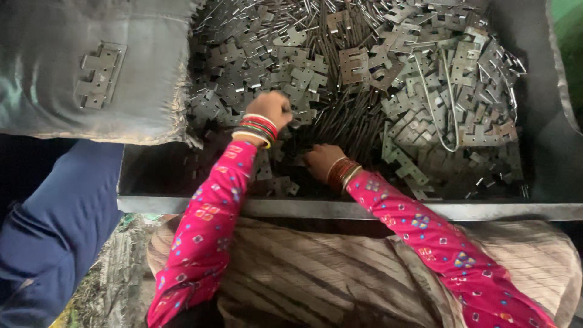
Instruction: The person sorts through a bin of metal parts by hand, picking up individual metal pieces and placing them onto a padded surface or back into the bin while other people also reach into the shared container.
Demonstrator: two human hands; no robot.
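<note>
Across the top of the view a big dark metal tray (534, 140) held a heap of flat grey stamped hinge plates (425, 91) mixed w/ thin metal pins (340, 121). At left a worn grey sack (91, 67) overlapped the tray's edge, one assembled hinge (98, 75) lying on it. A loop of bent wire (443, 103) sat on the plates at right. Our left hand (270, 108) was curled shut, knuckles up, pressed into the plates; what it gripped, if anything, we couldn't tell. Our right hand (322, 161) lay low among the pins near the tray's front, fingers buried, so open or closed we couldn't tell. Bangles (258, 129) ringed both wrists. Picking well here, in our judgement, meant taking one piece at a time & keeping fingertips off sharp stamped edges.
</note>
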